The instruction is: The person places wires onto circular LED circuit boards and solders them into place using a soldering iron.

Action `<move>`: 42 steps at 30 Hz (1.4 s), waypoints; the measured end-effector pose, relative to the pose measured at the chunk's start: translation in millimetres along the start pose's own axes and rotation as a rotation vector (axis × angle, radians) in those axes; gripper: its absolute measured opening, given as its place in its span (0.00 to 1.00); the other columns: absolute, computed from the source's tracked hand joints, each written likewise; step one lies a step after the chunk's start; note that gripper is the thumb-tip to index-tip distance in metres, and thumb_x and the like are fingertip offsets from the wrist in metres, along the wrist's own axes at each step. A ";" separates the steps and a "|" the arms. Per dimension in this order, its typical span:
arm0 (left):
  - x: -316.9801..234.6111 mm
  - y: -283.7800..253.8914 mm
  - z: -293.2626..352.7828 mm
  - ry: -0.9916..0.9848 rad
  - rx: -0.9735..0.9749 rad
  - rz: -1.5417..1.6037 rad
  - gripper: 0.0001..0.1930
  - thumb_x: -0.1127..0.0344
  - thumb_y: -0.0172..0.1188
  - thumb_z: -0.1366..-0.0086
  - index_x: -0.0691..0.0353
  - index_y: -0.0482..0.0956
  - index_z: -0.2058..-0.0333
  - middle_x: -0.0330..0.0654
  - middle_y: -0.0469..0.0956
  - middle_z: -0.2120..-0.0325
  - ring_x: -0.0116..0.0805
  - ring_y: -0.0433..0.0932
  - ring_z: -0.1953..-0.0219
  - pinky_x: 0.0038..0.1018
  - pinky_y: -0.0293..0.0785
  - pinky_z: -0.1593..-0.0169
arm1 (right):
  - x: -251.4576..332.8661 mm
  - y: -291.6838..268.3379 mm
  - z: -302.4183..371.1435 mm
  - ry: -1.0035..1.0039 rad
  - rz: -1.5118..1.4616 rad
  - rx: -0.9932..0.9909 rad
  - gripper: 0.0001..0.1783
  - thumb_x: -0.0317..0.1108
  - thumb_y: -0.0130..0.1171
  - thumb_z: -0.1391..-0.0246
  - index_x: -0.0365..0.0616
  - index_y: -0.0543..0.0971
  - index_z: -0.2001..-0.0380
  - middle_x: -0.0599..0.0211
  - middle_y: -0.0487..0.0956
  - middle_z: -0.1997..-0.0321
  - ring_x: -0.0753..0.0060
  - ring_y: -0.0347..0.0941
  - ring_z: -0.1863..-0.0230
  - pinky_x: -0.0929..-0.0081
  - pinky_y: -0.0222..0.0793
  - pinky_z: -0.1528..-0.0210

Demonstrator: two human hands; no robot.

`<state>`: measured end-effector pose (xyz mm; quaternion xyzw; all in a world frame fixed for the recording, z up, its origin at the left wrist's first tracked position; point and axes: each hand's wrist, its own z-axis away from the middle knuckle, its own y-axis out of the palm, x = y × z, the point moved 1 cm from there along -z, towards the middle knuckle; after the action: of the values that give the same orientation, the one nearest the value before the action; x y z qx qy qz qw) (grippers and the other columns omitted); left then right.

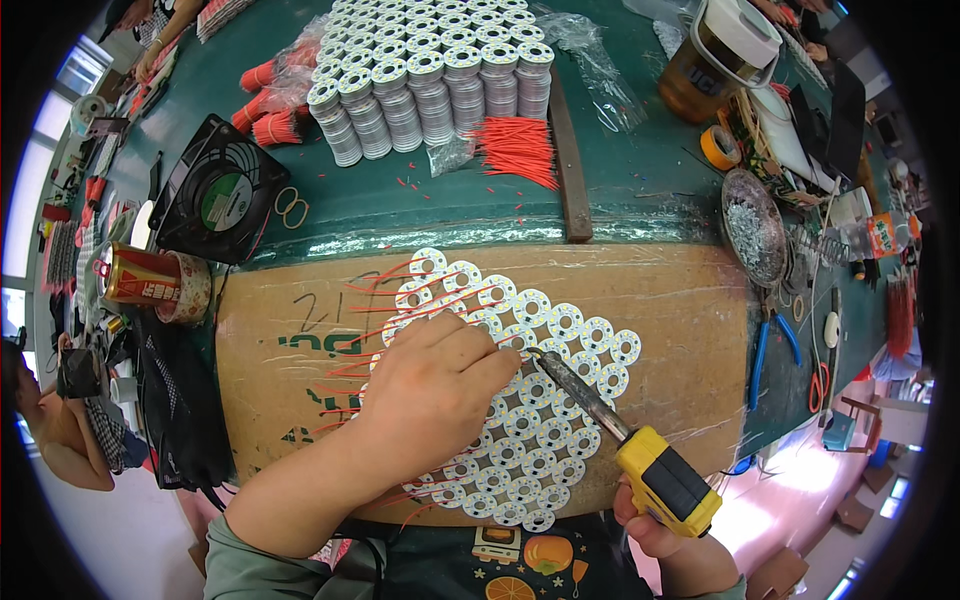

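A sheet of round white LED boards (538, 462), each ring-shaped with a hole in its middle, lies in slanting rows before me. Thin red wires (350, 372) stick out from its left side. My left hand (435, 375) rests over the boards with its fingers pinched, a short piece of red wire showing at the fingertips. In my right hand (650, 520) is a soldering iron (668, 482) with a yellow and black handle. Its tip touches or hovers just beside my left fingertips, over a board; the exact contact is too small to tell.
Beneath the boards is a cardboard sheet (265, 370). Behind it stand stacked round boards (420, 110) and a bundle of red wires (515, 150). A black fan (222, 190) and red can (145, 275) are left. A metal dish (752, 225) and blue-handled pliers (760, 360) lie right.
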<state>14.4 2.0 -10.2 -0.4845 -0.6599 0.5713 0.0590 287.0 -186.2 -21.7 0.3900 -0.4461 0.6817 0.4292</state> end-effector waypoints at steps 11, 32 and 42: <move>-0.5 0.6 -0.4 -0.005 0.010 -0.008 0.13 0.76 0.66 0.51 0.58 0.84 0.64 0.38 0.79 0.70 0.38 0.78 0.68 0.34 0.75 0.62 | 2.1 0.7 -0.8 0.012 0.028 0.023 0.16 0.48 0.70 0.50 0.53 0.75 0.76 0.70 0.74 0.77 0.57 0.74 0.77 0.63 0.69 0.76; -0.5 2.3 0.2 -0.009 0.000 -0.008 0.14 0.76 0.66 0.51 0.57 0.84 0.64 0.38 0.78 0.70 0.39 0.77 0.68 0.35 0.75 0.63 | -1.8 -0.8 6.0 0.038 0.012 -0.020 0.14 0.45 0.72 0.50 0.50 0.81 0.70 0.67 0.79 0.72 0.59 0.77 0.74 0.65 0.72 0.73; -0.8 1.9 -0.1 -0.010 0.008 -0.014 0.13 0.76 0.66 0.50 0.57 0.84 0.64 0.37 0.78 0.71 0.39 0.77 0.68 0.35 0.75 0.63 | -4.6 0.7 7.3 0.086 -0.067 -0.018 0.13 0.42 0.72 0.52 0.49 0.81 0.68 0.69 0.79 0.73 0.62 0.78 0.74 0.66 0.72 0.73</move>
<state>16.0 1.3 -11.3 -0.4767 -0.6612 0.5760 0.0615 289.0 -194.4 -24.0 0.3711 -0.4200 0.6789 0.4743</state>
